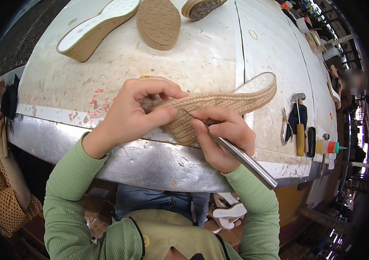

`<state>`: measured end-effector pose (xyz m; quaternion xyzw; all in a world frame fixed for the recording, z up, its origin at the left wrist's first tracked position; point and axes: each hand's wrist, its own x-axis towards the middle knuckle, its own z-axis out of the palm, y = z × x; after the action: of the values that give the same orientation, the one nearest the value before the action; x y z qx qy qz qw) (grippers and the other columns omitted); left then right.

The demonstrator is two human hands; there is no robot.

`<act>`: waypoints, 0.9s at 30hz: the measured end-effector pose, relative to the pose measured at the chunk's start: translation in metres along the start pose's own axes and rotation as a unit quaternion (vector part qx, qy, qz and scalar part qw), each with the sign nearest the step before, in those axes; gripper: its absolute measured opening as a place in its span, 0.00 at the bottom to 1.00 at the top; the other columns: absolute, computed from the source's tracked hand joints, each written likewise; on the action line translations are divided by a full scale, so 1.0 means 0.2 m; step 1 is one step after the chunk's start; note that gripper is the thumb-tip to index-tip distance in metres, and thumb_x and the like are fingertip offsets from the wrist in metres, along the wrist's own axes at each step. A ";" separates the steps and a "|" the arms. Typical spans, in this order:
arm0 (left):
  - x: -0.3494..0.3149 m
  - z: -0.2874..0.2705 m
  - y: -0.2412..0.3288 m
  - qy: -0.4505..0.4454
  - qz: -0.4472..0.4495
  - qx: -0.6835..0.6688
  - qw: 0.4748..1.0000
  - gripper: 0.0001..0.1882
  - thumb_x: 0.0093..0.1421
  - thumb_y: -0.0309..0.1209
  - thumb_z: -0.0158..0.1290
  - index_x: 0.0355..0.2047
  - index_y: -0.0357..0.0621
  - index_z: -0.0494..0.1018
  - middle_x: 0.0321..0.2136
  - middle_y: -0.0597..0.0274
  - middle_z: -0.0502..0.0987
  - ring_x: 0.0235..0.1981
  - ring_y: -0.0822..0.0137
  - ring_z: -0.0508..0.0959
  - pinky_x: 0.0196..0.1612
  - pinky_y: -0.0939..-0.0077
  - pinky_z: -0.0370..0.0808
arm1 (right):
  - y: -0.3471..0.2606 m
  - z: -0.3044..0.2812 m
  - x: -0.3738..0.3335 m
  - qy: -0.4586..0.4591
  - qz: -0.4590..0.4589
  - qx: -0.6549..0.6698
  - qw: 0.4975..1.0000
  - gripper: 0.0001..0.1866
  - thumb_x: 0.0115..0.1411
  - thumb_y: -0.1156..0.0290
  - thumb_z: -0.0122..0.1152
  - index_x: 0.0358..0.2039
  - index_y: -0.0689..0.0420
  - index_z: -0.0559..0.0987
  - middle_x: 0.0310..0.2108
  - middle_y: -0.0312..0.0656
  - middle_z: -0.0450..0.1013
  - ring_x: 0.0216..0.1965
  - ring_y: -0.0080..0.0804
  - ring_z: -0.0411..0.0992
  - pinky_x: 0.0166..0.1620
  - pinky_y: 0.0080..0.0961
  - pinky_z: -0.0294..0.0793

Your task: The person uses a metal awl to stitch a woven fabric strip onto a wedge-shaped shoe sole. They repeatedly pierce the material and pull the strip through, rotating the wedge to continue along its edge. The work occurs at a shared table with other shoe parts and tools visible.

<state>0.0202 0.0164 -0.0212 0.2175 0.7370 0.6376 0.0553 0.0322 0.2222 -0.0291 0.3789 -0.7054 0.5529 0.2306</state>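
A wedge shoe sole (223, 102) wrapped in braided tan rope lies on its side across the table's near edge, its white insole face showing at the far right end. My left hand (143, 106) grips its left end, thumb pressed on the rope side and fingers over the top. In my right hand (225, 134) is an awl (247, 161) with a thick metal handle, held like a pen. Its thin tip meets the braid close to my left thumb. Whether the tip is under a strand, I cannot tell.
Several more rope soles, such as a wedge sole (84, 43) and an upturned sole (158, 24), lie at the far side. Pliers (284, 126), a hammer (300, 138) and a glue bottle (329, 147) sit to the right. A co-worker (9, 182) is at left; another person is far right.
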 end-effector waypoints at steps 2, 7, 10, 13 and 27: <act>-0.01 0.00 0.00 0.003 -0.006 0.003 1.000 0.14 0.52 0.23 0.55 0.40 0.32 0.77 0.41 0.54 0.78 0.42 0.67 0.77 0.48 0.75 0.72 | 0.00 0.00 0.00 -0.004 0.005 0.007 1.000 0.17 0.48 0.85 0.69 0.32 0.57 0.69 0.31 0.49 0.76 0.26 0.34 0.77 0.27 0.23 0.76; -0.01 0.02 -0.01 0.033 -0.001 -0.010 0.999 0.12 0.50 0.23 0.55 0.37 0.33 0.78 0.34 0.60 0.78 0.35 0.73 0.74 0.40 0.79 0.70 | -0.01 -0.01 0.00 -0.008 0.029 0.018 0.999 0.15 0.49 0.85 0.68 0.31 0.58 0.69 0.31 0.49 0.77 0.26 0.34 0.76 0.27 0.23 0.76; -0.01 0.01 -0.01 0.011 -0.005 0.001 1.000 0.13 0.51 0.21 0.55 0.38 0.31 0.76 0.41 0.52 0.77 0.44 0.66 0.76 0.49 0.73 0.71 | -0.02 0.00 0.01 -0.004 0.041 0.018 0.999 0.15 0.49 0.85 0.68 0.31 0.58 0.70 0.30 0.48 0.77 0.26 0.33 0.76 0.28 0.22 0.76; -0.01 0.01 0.00 0.015 -0.003 -0.010 1.000 0.12 0.51 0.22 0.56 0.37 0.31 0.76 0.41 0.52 0.77 0.44 0.66 0.76 0.49 0.74 0.71 | -0.03 -0.01 0.02 -0.005 0.058 0.026 0.998 0.14 0.51 0.85 0.67 0.30 0.59 0.69 0.31 0.47 0.77 0.27 0.29 0.76 0.28 0.20 0.74; -0.01 0.03 0.00 0.022 -0.005 -0.021 1.000 0.11 0.52 0.23 0.57 0.36 0.31 0.77 0.41 0.54 0.77 0.43 0.68 0.75 0.48 0.75 0.70 | -0.03 0.00 0.02 0.039 0.111 0.117 0.986 0.15 0.54 0.87 0.61 0.34 0.59 0.64 0.31 0.48 0.76 0.26 0.20 0.72 0.27 0.16 0.71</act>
<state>0.0235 0.0210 -0.0220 0.1980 0.7256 0.6573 0.0470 0.0343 0.2210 -0.0218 0.3005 -0.6642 0.6679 0.1496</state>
